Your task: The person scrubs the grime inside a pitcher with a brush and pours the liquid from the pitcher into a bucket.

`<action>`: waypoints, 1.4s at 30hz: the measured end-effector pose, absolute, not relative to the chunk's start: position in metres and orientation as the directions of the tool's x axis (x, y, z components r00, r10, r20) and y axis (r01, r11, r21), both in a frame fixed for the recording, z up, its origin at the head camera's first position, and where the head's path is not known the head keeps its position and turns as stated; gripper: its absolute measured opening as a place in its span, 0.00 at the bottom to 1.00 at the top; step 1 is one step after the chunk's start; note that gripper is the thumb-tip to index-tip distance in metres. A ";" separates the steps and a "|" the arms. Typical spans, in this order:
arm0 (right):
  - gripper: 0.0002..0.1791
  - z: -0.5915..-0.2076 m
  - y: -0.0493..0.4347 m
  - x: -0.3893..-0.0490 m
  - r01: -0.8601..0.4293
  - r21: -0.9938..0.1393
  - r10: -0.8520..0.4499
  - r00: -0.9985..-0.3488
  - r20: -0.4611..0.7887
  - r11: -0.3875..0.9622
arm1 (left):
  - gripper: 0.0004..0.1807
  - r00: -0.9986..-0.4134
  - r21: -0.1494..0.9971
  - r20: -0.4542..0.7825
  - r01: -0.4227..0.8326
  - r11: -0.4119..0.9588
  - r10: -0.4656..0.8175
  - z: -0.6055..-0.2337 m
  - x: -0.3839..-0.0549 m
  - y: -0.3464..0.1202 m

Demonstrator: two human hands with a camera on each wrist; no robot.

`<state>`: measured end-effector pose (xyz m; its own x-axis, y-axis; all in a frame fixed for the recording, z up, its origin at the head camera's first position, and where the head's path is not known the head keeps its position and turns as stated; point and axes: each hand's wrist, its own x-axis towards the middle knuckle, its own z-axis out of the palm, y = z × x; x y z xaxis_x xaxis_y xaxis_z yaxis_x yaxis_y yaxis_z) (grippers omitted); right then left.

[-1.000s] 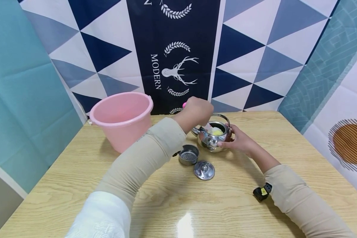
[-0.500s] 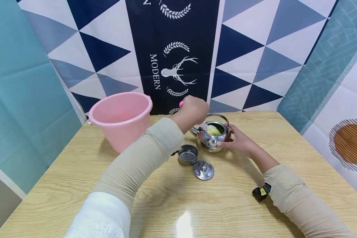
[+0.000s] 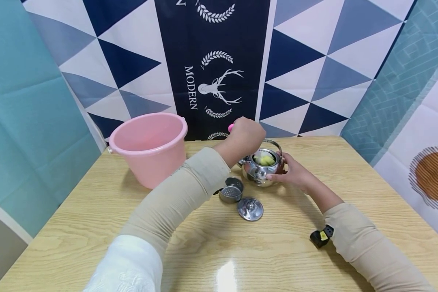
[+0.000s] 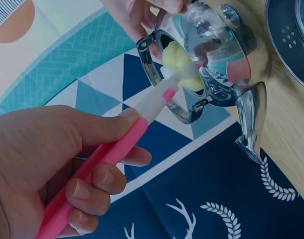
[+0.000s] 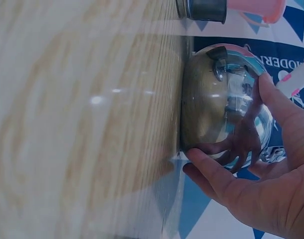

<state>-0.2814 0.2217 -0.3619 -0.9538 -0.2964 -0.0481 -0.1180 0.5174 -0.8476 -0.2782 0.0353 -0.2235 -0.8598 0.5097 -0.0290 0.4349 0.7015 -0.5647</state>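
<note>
In the head view, my left hand is above the left side of a shiny steel teapot. The left wrist view shows it gripping the pink handle of a bottle brush, fingers and thumb wrapped round it. The brush's yellow-and-white sponge head sits in the teapot's uncovered mouth, its lower part hidden inside. My right hand holds the teapot's right side, thumb and fingers spread round the body. The teapot stands upright on the table, its hoop handle raised and its spout to the left.
A perforated steel strainer basket and a knobbed lid lie in front of the teapot on the wooden table. To the left stands a pink bucket. A patterned cloth wall closes off the back.
My left hand shifted slightly left with the brush, then back right past where it began. The sponge head moved with it in the teapot's mouth. My right hand and the teapot stayed put.
</note>
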 end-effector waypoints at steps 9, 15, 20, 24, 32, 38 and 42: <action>0.57 -0.360 0.224 -0.282 -0.130 -0.847 -0.304 -0.952 -0.039 0.515 | 0.10 -0.835 -0.536 -0.054 0.488 0.689 0.548 -0.220 -0.270 0.035; 0.57 -0.359 0.224 -0.281 -0.126 -0.846 -0.301 -0.953 -0.042 0.517 | 0.08 -0.848 -0.501 -0.066 0.484 0.718 0.525 -0.217 -0.270 0.030; 0.56 -0.361 0.225 -0.283 -0.129 -0.853 -0.307 -0.951 -0.039 0.506 | 0.08 -0.857 -0.497 -0.070 0.474 0.727 0.510 -0.215 -0.271 0.026; 0.57 -0.361 0.225 -0.284 -0.129 -0.852 -0.309 -0.950 -0.039 0.507 | 0.08 -0.867 -0.504 -0.066 0.456 0.733 0.494 -0.214 -0.273 0.023; 0.57 -0.362 0.224 -0.284 -0.130 -0.854 -0.302 -0.953 -0.034 0.504 | 0.10 -0.884 -0.497 -0.038 0.421 0.759 0.466 -0.217 -0.282 0.019; 0.56 -0.363 0.222 -0.284 -0.125 -0.852 -0.289 -0.957 -0.032 0.509 | 0.09 -0.878 -0.488 -0.016 0.425 0.762 0.479 -0.220 -0.291 0.016; 0.56 -0.363 0.221 -0.284 -0.126 -0.853 -0.290 -0.957 -0.030 0.506 | 0.09 -0.866 -0.485 -0.015 0.444 0.753 0.501 -0.220 -0.294 0.017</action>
<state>-0.2843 0.2213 -0.3629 -0.9566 -0.2897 -0.0302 -0.1261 0.5056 -0.8535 -0.2935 0.0174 -0.2201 -0.8656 0.5006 -0.0146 0.4439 0.7535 -0.4850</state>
